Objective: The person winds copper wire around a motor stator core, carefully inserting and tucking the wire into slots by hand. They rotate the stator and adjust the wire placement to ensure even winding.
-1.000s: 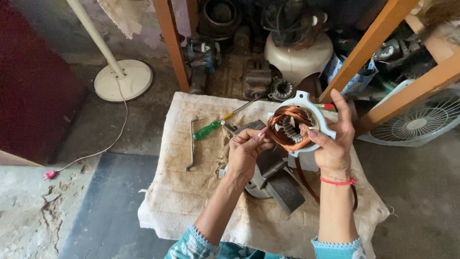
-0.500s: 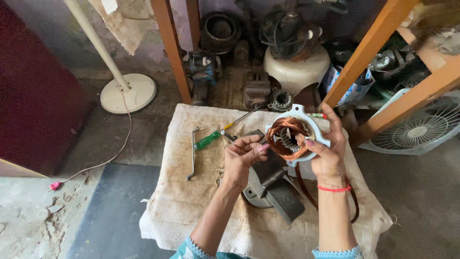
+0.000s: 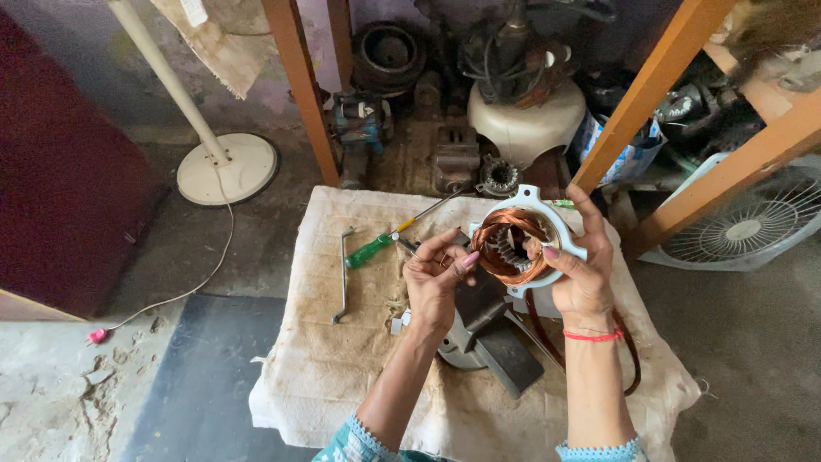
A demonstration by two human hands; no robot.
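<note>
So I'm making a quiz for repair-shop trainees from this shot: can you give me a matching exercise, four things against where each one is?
Things:
1. motor stator
2. green-handled screwdriver
3. white fan base
4. fan grille

Places:
A. on the floor, left of the cloth
B. lying on the cloth, left of the hands
C. held up between the left hand and right hand
D. leaning at the far right, under the wooden frame

Pairs: 1-C, 2-B, 3-A, 4-D
</note>
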